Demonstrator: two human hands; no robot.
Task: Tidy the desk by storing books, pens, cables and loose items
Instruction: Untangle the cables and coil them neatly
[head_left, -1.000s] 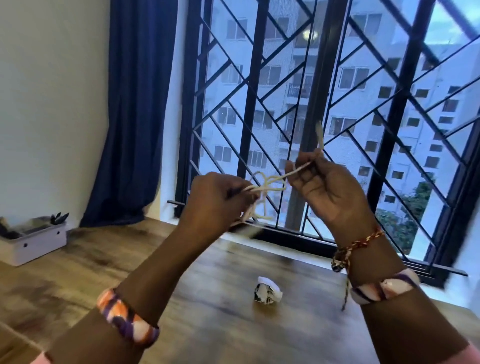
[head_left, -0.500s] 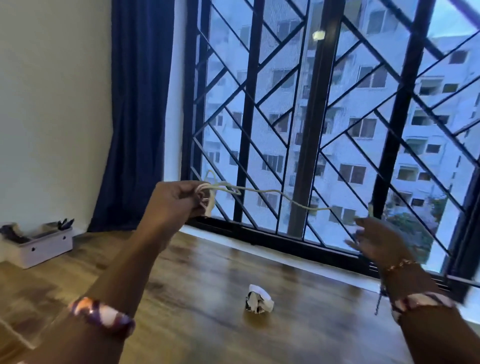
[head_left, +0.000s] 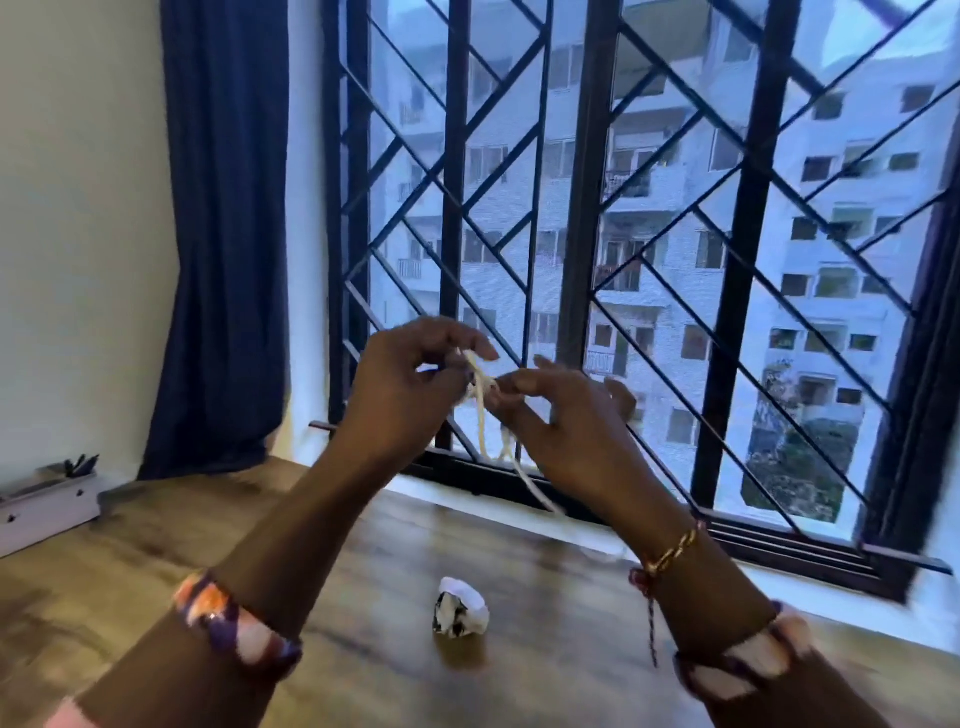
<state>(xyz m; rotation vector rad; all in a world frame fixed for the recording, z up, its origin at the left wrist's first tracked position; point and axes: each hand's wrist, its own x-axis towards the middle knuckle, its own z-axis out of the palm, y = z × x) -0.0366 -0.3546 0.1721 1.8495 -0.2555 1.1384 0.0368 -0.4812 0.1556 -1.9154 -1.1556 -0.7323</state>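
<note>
At the far left a white rectangular box (head_left: 49, 506) sits on the wooden counter (head_left: 156, 540), its flat side dotted with small holes and a few dark, thin items sticking up from its open top; what they are cannot be told. Behind it hangs a dark blue curtain (head_left: 223, 234) in soft vertical folds beside a plain pale wall.

The left hand (head_left: 400, 384) is raised above the counter in front of the window, its fingers (head_left: 470, 343) curled and pinching a thin cream cord (head_left: 480, 400) at its top. The cord looks smooth and limp; it bunches into a small tangle between the two hands, then hangs down in loose strands, one trailing lower toward the right forearm. A glossy bangle (head_left: 234, 623) in orange, purple and white rings the left forearm.

On the counter below the hands, apart from the cord, lies a crumpled wad (head_left: 461, 614) of white paper with dark print, roughly ball-shaped. The counter's surface is brown wood grain with a slight sheen.

The right hand (head_left: 566, 421) meets the left, thumb and forefinger pinching the same tangle while the other fingers spread loosely. Its wrist carries a braided thread bracelet (head_left: 670, 553) with a dangling tail, and a second bangle lower down.

Behind everything a black metal grille (head_left: 587, 208) of straight bars and diagonals covers the window.
</note>
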